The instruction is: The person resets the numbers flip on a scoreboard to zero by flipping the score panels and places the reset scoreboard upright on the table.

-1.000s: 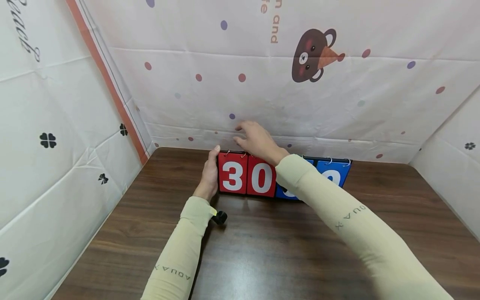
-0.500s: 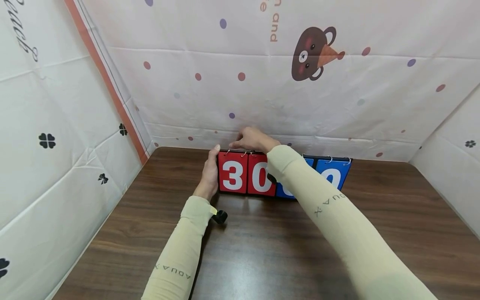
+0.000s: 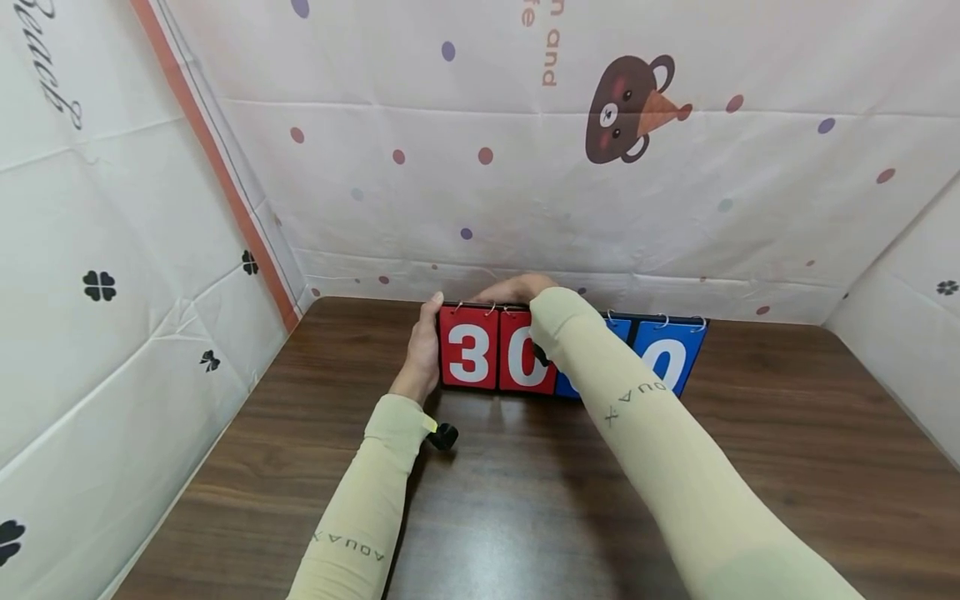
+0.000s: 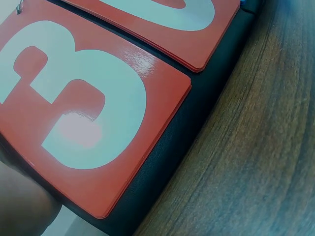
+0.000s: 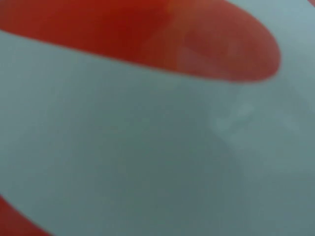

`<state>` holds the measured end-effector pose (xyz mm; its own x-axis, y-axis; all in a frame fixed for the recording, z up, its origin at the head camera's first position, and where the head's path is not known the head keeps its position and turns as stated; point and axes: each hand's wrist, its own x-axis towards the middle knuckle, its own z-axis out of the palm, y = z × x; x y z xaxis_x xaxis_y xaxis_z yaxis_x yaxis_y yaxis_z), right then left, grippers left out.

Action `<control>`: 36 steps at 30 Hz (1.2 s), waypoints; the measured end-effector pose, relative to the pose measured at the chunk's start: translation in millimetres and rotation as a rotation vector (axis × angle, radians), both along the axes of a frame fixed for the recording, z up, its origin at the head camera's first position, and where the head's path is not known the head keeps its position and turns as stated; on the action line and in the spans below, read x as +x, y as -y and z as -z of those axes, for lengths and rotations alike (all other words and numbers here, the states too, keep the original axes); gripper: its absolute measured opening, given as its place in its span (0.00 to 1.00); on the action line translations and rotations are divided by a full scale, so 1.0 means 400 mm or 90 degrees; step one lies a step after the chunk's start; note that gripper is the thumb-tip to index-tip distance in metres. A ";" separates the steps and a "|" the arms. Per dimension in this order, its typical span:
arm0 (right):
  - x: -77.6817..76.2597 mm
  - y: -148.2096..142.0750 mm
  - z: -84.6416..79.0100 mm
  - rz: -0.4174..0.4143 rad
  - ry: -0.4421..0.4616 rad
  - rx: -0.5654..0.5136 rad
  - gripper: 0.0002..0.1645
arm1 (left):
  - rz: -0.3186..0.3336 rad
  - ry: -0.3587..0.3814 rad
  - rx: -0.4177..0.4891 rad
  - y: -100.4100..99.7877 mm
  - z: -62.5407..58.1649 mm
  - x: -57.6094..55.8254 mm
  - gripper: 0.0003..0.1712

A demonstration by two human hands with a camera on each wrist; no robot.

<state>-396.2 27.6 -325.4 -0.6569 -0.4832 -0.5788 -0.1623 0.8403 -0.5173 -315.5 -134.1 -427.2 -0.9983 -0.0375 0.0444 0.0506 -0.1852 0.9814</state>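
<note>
A tabletop flip scoreboard (image 3: pixel 490 371) stands at the back of the table, with red cards on its left and blue cards on its right, hung from metal rings. The red cards read 3 and 0. My left hand (image 3: pixel 423 347) holds its left end, thumb up at the top corner; in the left wrist view part of this hand, blurred, lies at the edge beside the 3 card (image 4: pixel 123 172). Over the top edge reaches my right hand (image 3: pixel 517 288), its fingers hidden behind the board. The right forearm covers part of the blue cards. Close against the right wrist view is the 0 card (image 5: pixel 147 147).
A brown wooden table (image 3: pixel 480 517) carries the board. Right behind it hangs a white printed cloth (image 3: pixel 360 200), and more cloth (image 3: pixel 97 367) closes in the left side. A small black wrist camera (image 3: pixel 444 436) sits under the left wrist.
My right hand has come down from above the board to behind its top edge, and its fingers have gone out of sight. The left hand keeps its place.
</note>
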 end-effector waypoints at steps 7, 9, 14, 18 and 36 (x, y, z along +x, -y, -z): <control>-0.005 -0.004 0.002 0.034 0.013 0.019 0.47 | 0.000 0.005 -0.003 -0.002 -0.003 -0.001 0.36; -0.007 -0.003 0.004 0.018 0.007 0.025 0.46 | 0.001 0.007 -0.003 -0.001 -0.002 -0.001 0.36; -0.009 0.000 0.009 0.004 0.005 0.024 0.46 | -0.002 0.009 -0.002 0.001 -0.001 0.000 0.36; -0.008 -0.002 0.010 0.008 -0.005 0.019 0.45 | -0.009 0.008 -0.007 0.001 -0.002 0.002 0.36; -0.056 -0.001 0.041 0.127 0.093 -0.071 0.45 | 0.003 -0.003 -0.009 0.000 -0.002 0.002 0.36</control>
